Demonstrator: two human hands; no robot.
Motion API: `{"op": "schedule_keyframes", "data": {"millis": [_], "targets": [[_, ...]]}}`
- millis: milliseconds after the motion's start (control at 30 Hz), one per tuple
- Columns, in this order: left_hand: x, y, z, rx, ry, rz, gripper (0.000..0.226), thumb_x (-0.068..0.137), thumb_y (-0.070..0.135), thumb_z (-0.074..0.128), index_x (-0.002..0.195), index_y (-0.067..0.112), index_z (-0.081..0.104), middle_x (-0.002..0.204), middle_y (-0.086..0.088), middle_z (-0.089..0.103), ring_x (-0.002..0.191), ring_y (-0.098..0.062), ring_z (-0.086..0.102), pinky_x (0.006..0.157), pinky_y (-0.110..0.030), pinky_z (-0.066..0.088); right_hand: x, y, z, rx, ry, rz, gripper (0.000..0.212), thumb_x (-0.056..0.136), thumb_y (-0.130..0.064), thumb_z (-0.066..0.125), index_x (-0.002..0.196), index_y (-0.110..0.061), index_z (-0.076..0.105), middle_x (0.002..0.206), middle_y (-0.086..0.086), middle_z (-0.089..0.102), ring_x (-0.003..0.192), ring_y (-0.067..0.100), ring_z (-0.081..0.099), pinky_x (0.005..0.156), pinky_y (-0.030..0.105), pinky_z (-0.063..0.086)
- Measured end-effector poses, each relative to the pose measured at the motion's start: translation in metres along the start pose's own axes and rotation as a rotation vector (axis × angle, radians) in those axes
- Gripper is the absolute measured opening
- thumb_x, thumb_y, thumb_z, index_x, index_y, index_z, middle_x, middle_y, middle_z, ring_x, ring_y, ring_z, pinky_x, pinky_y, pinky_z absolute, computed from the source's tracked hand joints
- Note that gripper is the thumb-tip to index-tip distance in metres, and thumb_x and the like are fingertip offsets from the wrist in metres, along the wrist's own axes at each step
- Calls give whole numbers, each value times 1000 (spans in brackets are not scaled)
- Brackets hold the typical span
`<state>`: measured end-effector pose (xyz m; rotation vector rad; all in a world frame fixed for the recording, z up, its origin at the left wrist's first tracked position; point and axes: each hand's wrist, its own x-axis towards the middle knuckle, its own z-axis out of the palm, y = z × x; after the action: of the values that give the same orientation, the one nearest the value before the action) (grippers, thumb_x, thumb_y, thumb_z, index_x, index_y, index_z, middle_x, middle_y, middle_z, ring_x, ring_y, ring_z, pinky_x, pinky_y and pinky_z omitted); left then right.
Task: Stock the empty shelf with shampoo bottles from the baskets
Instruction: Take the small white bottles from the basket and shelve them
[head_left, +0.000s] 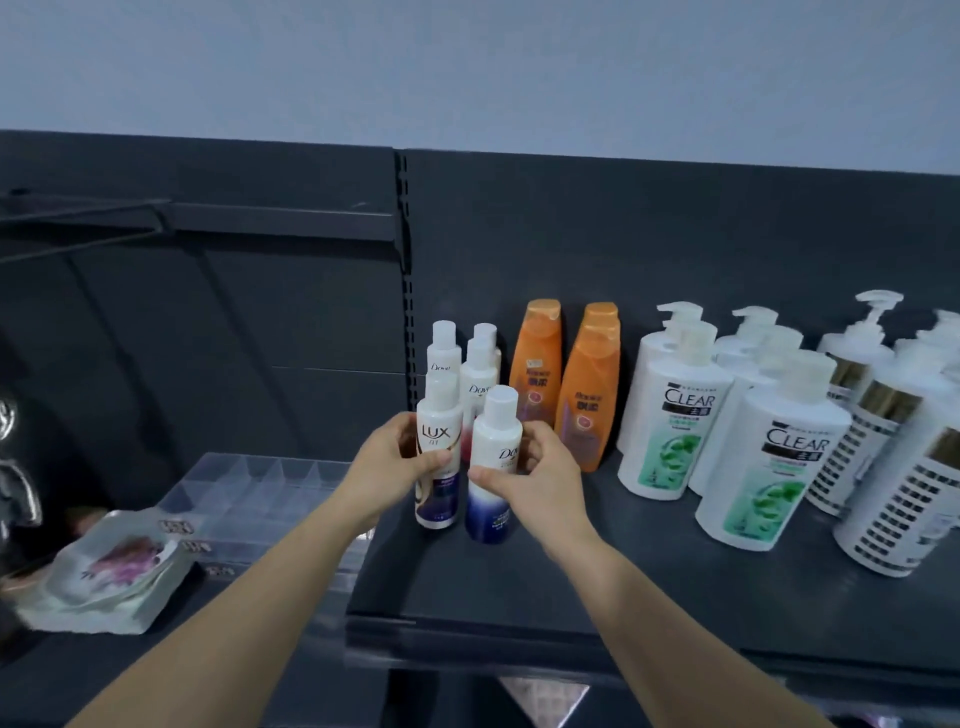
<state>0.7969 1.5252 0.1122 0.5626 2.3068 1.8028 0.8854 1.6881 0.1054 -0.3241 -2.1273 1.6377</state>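
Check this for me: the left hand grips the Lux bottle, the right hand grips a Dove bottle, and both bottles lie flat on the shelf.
One detail is wrong: the bottles are not lying flat. The head view shows both upright, caps up, over the shelf. The rest holds: the left hand grips the Lux bottle and the right hand grips the Dove bottle.

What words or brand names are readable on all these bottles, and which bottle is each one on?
"LUX": purple-based bottle that the left hand grips.
"Dove": blue-based bottle that the right hand grips, and the small white bottles behind.
"CLEAR": the green-labelled pump bottles.
Orange bottles: label print too blurred to read.
Striped pump bottles and pouches: nothing legible.
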Motion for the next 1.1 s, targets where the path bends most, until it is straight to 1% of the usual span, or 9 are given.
{"op": "schedule_keyframes", "data": {"millis": [200,333,433,533,633,733,833,933,1100], "targets": [[42,-11,-12,19,-42,47,36,80,5,74,111,18,61,107,3,70,103,-15,66,92,-35,51,32,9,22,3,42,30,49,64,-9,89,101,-25,61,100,-8,74,93,2,69,87,27,56],[64,-19,-17,10,-75,67,37,79,6,75,108,24,62,109,3,70,104,-15,66,96,-40,51,44,11,29,-17,66,33,49,66,-9,89,98,-32,59,96,-11,73,89,-1,68,82,21,55],[76,-23,-18,1,-83,80,38,80,6,74,107,28,61,111,3,70,105,-15,65,98,-42,50,50,13,34,-49,74,25,50,67,-11,89,97,-36,58,96,-13,71,88,-5,67,81,19,55],[85,-26,-19,3,-107,92,38,81,7,74,107,31,61,112,4,70,107,-14,64,99,-43,49,53,15,38,-106,92,0,49,69,-15,88,96,-40,55,95,-14,70,90,-5,66,83,23,57],[91,-27,-19,68,-104,144,38,82,11,73,113,28,60,116,3,67,108,-13,63,99,-39,48,54,18,40,-182,101,-44,50,71,-21,87,98,-45,52,94,-18,68,92,-7,64,82,23,56],[94,-27,-16,152,-73,189,40,84,12,72,118,28,57,119,0,62,108,-15,59,94,-32,45,53,22,40,-257,97,-56,49,71,-27,86,105,-37,53,94,-18,67,90,-3,63,80,23,55],[97,-28,-14,219,-53,210,42,85,15,70,125,23,58,117,1,60,107,-15,58,91,-31,45,53,26,43,-306,112,-58,47,71,-30,86,108,-27,56,95,-17,67,88,0,62,79,24,54],[99,-27,-14,255,-52,219,42,87,17,68,126,24,57,117,3,60,106,-14,57,88,-29,44,57,24,46,-311,126,-48,47,72,-30,85,109,-23,58,96,-16,67,89,1,62,80,24,53],[100,-24,-12,326,-27,240,37,87,17,67,123,20,57,111,0,58,102,-17,56,85,-30,43,59,22,51,-322,132,-34,48,74,-32,83,113,-20,57,104,-11,68,95,6,63,86,36,55]]}}
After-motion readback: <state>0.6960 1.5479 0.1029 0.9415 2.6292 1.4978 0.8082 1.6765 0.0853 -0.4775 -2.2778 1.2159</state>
